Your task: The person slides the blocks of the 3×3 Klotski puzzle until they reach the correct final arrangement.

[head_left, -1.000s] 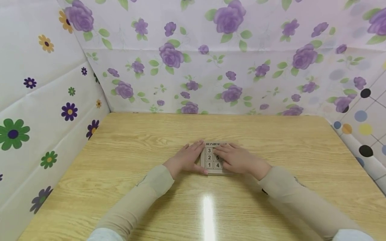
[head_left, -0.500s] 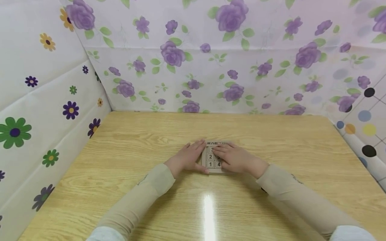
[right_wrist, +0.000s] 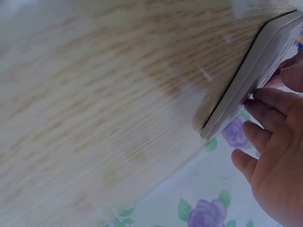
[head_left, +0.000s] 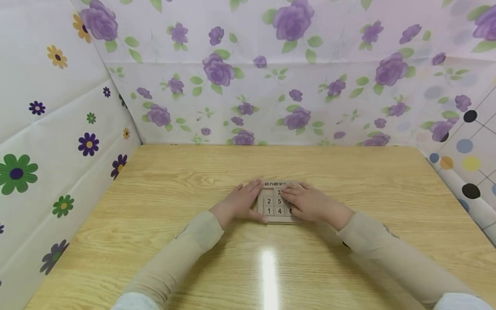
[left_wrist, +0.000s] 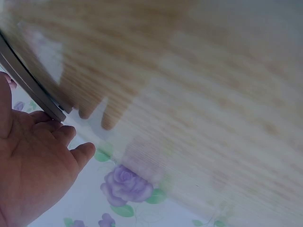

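A number sliding puzzle [head_left: 282, 219] in a beige frame lies flat on the table between both hands. Its top-left slot is bare, and the tile marked 3 [head_left: 277, 193] sits just right of that slot. Along the puzzle's left edge rests my left hand [head_left: 241, 202], fingers extended and thumb at the near left corner. My right hand [head_left: 314, 203] reaches over the right side, its fingertips at the 3 tile, covering the right-hand tiles. From the right wrist, the puzzle's side [right_wrist: 251, 71] shows with the right hand's fingers [right_wrist: 258, 137] over its face.
The wood-grain table [head_left: 186, 181] extends around the puzzle, with a bright light reflection in front. A purple-flowered cloth [head_left: 248, 86] stands behind the far edge. More patterned cloth [head_left: 46, 193] lines the left side, and dotted cloth [head_left: 465, 168] the right.
The 3 tile has slid right from the top-left slot into the top middle, leaving the corner bare. My right hand has shifted slightly right with it; the left hand stays in place.
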### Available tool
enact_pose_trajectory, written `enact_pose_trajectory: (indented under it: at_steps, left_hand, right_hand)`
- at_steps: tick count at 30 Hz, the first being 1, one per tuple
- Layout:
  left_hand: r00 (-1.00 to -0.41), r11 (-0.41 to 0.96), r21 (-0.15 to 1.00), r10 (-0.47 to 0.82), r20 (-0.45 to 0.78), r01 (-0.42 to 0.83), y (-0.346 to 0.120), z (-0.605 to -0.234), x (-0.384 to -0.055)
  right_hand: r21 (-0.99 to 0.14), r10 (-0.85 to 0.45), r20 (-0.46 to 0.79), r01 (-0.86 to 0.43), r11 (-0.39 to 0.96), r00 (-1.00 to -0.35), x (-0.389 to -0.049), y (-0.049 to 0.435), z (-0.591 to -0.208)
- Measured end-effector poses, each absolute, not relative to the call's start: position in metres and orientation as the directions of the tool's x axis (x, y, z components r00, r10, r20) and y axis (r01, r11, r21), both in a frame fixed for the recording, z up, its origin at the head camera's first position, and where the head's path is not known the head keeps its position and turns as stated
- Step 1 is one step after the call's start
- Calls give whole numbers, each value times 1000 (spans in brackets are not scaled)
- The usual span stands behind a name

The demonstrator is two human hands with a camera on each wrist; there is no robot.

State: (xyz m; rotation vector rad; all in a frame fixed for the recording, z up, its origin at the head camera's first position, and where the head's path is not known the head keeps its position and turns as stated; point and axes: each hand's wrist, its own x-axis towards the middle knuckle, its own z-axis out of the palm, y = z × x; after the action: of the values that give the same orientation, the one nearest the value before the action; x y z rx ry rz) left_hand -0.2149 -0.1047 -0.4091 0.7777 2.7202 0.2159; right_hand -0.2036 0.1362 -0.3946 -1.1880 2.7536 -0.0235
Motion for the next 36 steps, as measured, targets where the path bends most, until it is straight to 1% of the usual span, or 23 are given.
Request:
enact_pose_trajectory:
  at_steps: [3,7,13,24,31,36]
  left_hand:
    - [-807,841,238,536,-249,486,-106,-410,-214]
    - [-806,840,248,536,-251,482,-106,-411,-213]
    - [-803,839,242,540,-251,488,-107,-411,-214]
    - [-803,842,219,538,-258,493,-106,-411,-216]
    - [-803,844,220,534,-263,489,-105,-411,-217]
    - [-805,847,207,531,-266,490,-106,-411,-216]
  right_hand:
    - [-52,-742,-99,-741,670,-663,-200,134,-398]
    - [-57,-771,-71,-769,637,-633,-193,128,-400]
    - [-82,-789,-85,-785,614,-608,-186,116,-396]
    - [-80,-776,-43,-772,630,-629,-199,112,-398]
    - [-92,-757,-74,-752,653,-649,-206,111,-398]
    - [-61,-777,-57,-775,629,-627,-201,111,-398]
